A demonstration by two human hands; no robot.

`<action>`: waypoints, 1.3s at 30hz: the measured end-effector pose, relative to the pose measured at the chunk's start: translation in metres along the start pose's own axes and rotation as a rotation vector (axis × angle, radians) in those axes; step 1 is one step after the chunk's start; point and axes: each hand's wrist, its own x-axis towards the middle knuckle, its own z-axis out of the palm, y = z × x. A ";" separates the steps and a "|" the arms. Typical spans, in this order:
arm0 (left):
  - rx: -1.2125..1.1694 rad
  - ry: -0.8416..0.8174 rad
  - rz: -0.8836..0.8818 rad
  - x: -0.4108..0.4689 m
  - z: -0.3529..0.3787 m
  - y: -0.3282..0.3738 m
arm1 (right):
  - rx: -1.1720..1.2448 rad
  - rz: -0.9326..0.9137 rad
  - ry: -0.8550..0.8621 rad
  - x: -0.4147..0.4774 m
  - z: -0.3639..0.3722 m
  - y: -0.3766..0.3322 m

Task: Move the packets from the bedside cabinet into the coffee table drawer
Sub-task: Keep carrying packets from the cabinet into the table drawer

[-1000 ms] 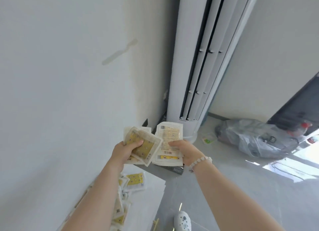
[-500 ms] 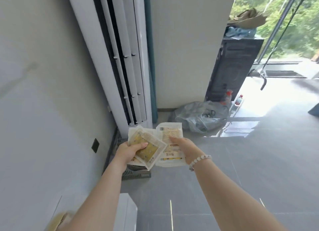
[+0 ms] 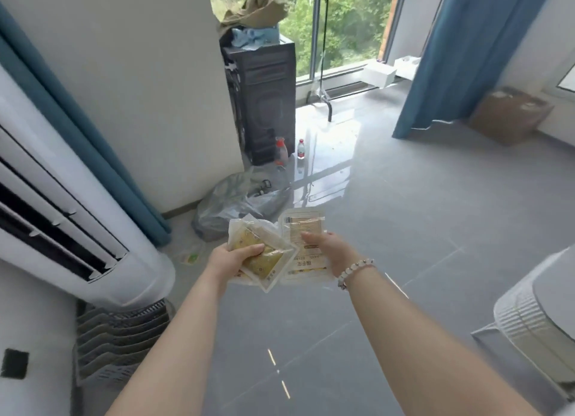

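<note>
Low in the middle of the frame, two bare arms reach forward over the gray floor (image 3: 404,229). The left hand (image 3: 231,258) is closed on a small stack of packets (image 3: 264,261) with yellow stuff inside; the thumb presses on top and the other fingers are hidden under the stack. The right hand (image 3: 334,250) holds one flat packet (image 3: 306,229) with printed words on it, thumb on the front and the other fingers behind it. The two lots of packets touch and overlap a bit in the middle. A bead bracelet (image 3: 354,268) sits on the right wrist.

At the left of the frame stands a tall white air conditioner (image 3: 77,229), with a gray grid crate (image 3: 121,338) on the floor at its foot. At the lower right edge is a white ribbed thing (image 3: 535,319), only partly seen.

Just past the hands, a clear plastic bag (image 3: 236,204) lies on the floor by the white wall; what is in it is too blurry to tell. Two small bottles (image 3: 300,149) stand a little farther back, beside a tall black box (image 3: 264,104). Cloths (image 3: 252,17) are piled on top of that box.

At the upper right hangs a blue curtain (image 3: 460,58), with a brown box (image 3: 510,114) on the floor beside it. Green trees show through the window (image 3: 348,27) at the top.
</note>
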 end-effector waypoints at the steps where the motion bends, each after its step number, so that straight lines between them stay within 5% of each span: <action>1: 0.020 -0.029 -0.004 0.004 0.020 0.002 | 0.025 -0.005 0.027 -0.004 -0.019 -0.002; 15: 0.396 -0.417 0.081 -0.003 0.279 0.023 | 0.326 -0.069 0.427 -0.084 -0.250 0.028; 39: 0.881 -1.075 0.215 -0.064 0.607 0.020 | 0.675 -0.159 1.056 -0.203 -0.462 0.067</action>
